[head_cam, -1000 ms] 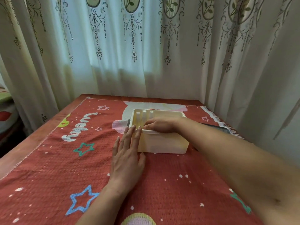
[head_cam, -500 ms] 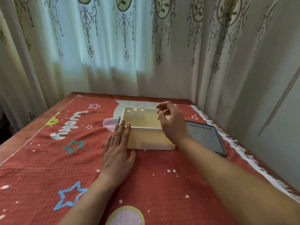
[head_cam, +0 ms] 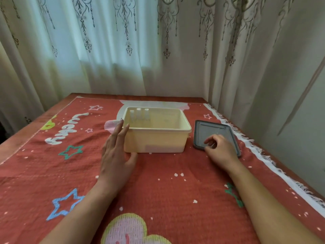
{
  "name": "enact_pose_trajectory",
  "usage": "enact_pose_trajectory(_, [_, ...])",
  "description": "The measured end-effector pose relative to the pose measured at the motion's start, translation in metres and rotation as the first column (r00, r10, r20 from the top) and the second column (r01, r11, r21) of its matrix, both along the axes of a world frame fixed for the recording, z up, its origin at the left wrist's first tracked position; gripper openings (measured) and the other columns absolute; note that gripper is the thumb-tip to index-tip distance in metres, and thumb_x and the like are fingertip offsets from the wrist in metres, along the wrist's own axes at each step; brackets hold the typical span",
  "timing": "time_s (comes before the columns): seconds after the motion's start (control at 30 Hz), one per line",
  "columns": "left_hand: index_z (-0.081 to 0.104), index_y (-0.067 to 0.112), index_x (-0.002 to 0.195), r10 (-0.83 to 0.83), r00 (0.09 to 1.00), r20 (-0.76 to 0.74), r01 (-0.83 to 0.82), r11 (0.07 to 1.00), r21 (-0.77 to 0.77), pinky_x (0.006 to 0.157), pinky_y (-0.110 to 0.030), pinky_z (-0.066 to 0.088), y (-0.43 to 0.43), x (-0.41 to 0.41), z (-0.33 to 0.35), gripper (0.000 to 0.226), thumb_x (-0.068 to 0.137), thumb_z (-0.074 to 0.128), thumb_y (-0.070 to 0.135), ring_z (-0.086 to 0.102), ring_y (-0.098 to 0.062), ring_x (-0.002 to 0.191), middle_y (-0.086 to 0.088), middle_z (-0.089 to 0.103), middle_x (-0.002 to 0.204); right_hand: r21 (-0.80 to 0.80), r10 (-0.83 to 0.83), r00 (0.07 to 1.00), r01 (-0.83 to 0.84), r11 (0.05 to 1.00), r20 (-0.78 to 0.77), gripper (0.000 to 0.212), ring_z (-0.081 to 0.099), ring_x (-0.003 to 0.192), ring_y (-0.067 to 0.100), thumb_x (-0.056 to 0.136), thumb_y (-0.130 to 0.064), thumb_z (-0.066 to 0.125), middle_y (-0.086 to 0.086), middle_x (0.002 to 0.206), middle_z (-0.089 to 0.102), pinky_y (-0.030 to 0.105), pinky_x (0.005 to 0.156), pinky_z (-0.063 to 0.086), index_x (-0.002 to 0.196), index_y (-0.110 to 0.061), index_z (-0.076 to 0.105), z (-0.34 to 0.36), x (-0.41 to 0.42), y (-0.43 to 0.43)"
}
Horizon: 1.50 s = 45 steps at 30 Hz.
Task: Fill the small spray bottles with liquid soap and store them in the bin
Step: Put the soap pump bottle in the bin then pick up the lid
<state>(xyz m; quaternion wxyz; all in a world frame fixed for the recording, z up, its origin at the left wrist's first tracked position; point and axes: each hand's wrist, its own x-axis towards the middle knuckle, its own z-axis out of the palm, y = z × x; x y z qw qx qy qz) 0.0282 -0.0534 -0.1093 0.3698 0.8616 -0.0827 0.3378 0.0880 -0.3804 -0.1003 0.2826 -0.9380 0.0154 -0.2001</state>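
Open cream rectangular plastic bin (head_cam: 154,141): three small white spray bottles (head_cam: 139,114) upright, far-left corner. Left hand (head_cam: 115,154), fingers straight and together, against bin's left wall. Right hand (head_cam: 219,148), fingers loosely curled, on grey rectangular lid (head_cam: 211,129).

This looks like a room in a home. A red cloth (head_cam: 158,182) with stars covers the table, and long flowery curtains (head_cam: 123,50) hang behind it.

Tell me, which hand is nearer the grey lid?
Right. The right hand is over the lid's near edge, fingers curled. The left hand lies flat against the bin's left side, with the bin between it and the lid.
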Motion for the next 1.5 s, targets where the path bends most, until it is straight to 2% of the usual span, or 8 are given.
enact_pose_trajectory(0.2, [0.037,0.023,0.15,-0.015,1.0,-0.012,0.014,0.997,-0.08,0.119,-0.033,0.021,0.003,0.001,-0.004,0.077,0.081,0.067,0.009,0.021,-0.005,0.149,0.015,0.025,0.16,-0.374,-0.085,0.99,0.036,0.927,-0.114,0.019,0.053,0.11,0.022,0.083,-0.032,0.064,-0.002,0.106,0.059,0.04,0.095,0.044,0.101,-0.028,0.064,0.0,0.002,0.004])
enact_pose_trajectory(0.37, [0.04,0.019,0.147,-0.021,1.0,0.0,0.021,0.994,-0.103,0.12,-0.031,0.024,0.004,-0.001,-0.002,0.074,0.082,0.072,-0.001,0.028,-0.007,0.148,0.016,0.029,0.155,-0.38,-0.077,0.992,0.033,0.925,-0.101,0.018,0.055,0.104,0.02,0.082,-0.028,0.062,-0.006,0.1,0.059,0.04,0.089,0.041,0.098,-0.028,0.053,0.002,0.0,0.006])
enact_pose_trajectory(0.83, [0.045,0.015,0.141,-0.03,0.998,0.05,0.035,0.995,-0.098,0.114,-0.004,0.016,0.005,-0.005,-0.001,0.067,0.082,0.072,-0.003,0.028,0.0,0.145,0.017,0.032,0.153,-0.409,-0.045,0.994,0.0,0.913,-0.1,0.014,0.052,0.104,0.019,0.081,-0.03,0.068,-0.005,0.103,0.048,0.038,0.088,0.042,0.088,-0.028,0.056,0.012,-0.013,0.011])
enact_pose_trajectory(1.03, [0.047,0.013,0.138,-0.034,0.997,0.068,0.042,0.992,-0.118,0.112,-0.002,0.017,0.004,-0.003,0.0,0.067,0.08,0.073,-0.006,0.023,0.018,0.138,0.013,0.038,0.148,-0.218,-0.066,0.981,0.105,0.97,0.182,0.018,0.059,0.089,0.032,0.084,-0.005,0.058,0.003,0.09,0.059,0.034,0.067,0.036,0.088,-0.018,0.047,0.018,-0.014,0.016])
enact_pose_trajectory(1.2, [0.048,0.013,0.136,-0.03,0.997,0.074,0.039,0.991,-0.125,0.108,0.002,0.017,0.002,-0.004,-0.002,0.064,0.08,0.073,-0.005,0.02,0.026,0.133,0.01,0.042,0.146,0.01,-0.134,0.854,0.149,0.989,0.502,0.02,0.064,0.075,0.039,0.088,0.007,0.057,0.013,0.082,0.066,0.031,0.063,0.035,0.094,-0.01,0.049,0.024,-0.02,0.016])
enact_pose_trajectory(1.3, [0.05,0.011,0.134,-0.023,0.994,0.105,0.038,0.989,-0.144,0.11,-0.002,0.021,0.001,-0.006,0.001,0.061,0.08,0.073,-0.006,0.026,0.02,0.134,0.006,0.045,0.145,0.101,-0.025,0.721,-0.063,0.993,0.692,0.018,0.065,0.091,0.02,0.09,0.012,0.056,0.01,0.102,0.066,0.019,0.076,0.047,0.099,-0.001,0.048,0.036,-0.03,0.025])
enact_pose_trajectory(1.4, [0.051,0.012,0.132,-0.013,0.992,0.126,0.036,0.983,-0.178,0.116,-0.016,0.028,-0.001,-0.01,0.007,0.058,0.081,0.07,-0.007,0.038,0.001,0.138,0.01,0.045,0.144,0.164,-0.013,0.6,-0.199,0.966,0.8,0.016,0.053,0.085,-0.011,0.094,0.009,0.056,-0.011,0.101,0.05,0.002,0.077,0.041,0.103,0.003,0.044,0.048,-0.037,0.039])
enact_pose_trajectory(1.5, [0.051,0.02,0.129,-0.001,0.993,0.122,0.031,0.968,-0.248,0.117,-0.04,0.036,-0.003,-0.014,0.013,0.054,0.084,0.067,-0.006,0.043,-0.013,0.139,0.007,0.05,0.143,0.349,-0.069,0.607,-0.357,0.867,0.792,0.023,0.053,0.08,-0.009,0.097,0.003,0.054,-0.012,0.089,0.045,0.01,0.074,0.043,0.105,-0.011,0.038,0.06,-0.042,0.054])
